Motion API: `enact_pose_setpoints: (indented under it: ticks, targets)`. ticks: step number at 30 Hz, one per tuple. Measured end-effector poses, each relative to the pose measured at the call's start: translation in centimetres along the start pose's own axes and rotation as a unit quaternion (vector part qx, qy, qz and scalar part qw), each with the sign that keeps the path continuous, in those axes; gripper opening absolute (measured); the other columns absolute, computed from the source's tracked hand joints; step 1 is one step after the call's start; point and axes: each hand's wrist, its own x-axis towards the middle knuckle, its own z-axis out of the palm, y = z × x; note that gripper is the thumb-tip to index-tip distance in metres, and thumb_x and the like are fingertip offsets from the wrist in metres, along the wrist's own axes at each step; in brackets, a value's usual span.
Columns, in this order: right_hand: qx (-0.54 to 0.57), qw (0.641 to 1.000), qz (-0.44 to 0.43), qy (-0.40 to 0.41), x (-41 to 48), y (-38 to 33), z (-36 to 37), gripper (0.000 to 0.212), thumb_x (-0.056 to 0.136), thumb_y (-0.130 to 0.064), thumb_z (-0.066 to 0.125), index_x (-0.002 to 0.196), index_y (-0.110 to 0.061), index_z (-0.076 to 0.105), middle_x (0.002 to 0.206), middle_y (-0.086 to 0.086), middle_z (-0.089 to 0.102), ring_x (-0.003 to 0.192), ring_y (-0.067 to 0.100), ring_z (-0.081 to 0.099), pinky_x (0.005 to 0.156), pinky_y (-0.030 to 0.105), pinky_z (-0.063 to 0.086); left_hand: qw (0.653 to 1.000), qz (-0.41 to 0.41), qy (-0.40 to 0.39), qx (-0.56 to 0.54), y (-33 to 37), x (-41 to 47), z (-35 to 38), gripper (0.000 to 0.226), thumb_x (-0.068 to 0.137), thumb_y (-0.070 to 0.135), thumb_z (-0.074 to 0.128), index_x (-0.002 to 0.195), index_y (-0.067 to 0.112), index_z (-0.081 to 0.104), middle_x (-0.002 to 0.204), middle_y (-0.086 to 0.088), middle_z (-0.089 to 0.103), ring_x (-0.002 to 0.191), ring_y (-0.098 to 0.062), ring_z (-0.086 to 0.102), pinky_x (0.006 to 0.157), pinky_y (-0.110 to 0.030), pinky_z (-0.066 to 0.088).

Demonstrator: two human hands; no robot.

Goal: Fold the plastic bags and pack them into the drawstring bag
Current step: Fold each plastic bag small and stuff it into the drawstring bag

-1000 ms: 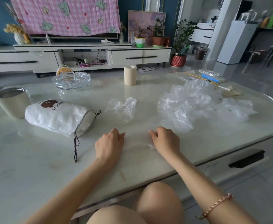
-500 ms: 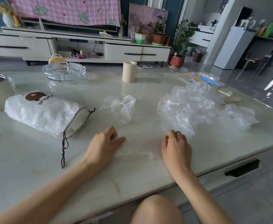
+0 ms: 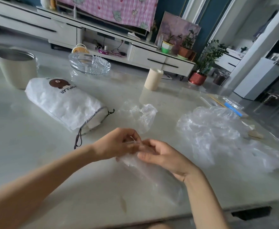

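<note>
Head view: left hand [image 3: 117,145] and right hand [image 3: 162,157] meet, fingers curled, both pinching one end of a clear plastic bag [image 3: 153,177] folded into a long strip over the table [image 3: 36,162]. The white drawstring bag [image 3: 64,103] lies on its side left of them, mouth toward the hands. A pile of loose bags [image 3: 215,134] sits at right.

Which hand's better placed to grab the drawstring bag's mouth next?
Probably left. The left hand lies nearer the drawstring bag, whose mouth faces it; the right hand, farther over, can hold the plastic bag both now grip.
</note>
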Motion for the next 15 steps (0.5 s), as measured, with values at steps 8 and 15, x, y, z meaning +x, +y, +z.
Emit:
enact_pose_setpoints:
  ticks: [8, 15]
  targets:
    - [0.138, 0.984, 0.002, 0.117, -1.7, 0.6, -0.7, 0.01, 0.085, -0.011, 0.063, 0.081, -0.006, 0.056, 0.065, 0.003, 0.05, 0.053, 0.008, 0.047, 0.05, 0.016, 0.041, 0.93, 0.021, 0.226, -0.287, 1.3, -0.1, -0.9, 0.042, 0.074, 0.045, 0.067, 0.099, 0.013, 0.055, 0.079, 0.0, 0.066, 0.059, -0.013, 0.056, 0.053, -0.023, 0.044]
    - [0.14, 0.982, 0.014, 0.127, 0.6, -0.3, 1.7, 0.017, 0.085, -0.023, 0.066, 0.084, -0.006, 0.062, 0.086, 0.008, 0.063, 0.079, 0.016, 0.06, 0.072, 0.026, 0.048, 0.942, -0.112, 0.176, -0.261, -0.2, -1.5, 0.7, 0.014, 0.091, 0.014, 0.057, 0.087, 0.001, 0.058, 0.075, -0.012, 0.062, 0.06, -0.016, 0.061, 0.054, -0.023, 0.052]
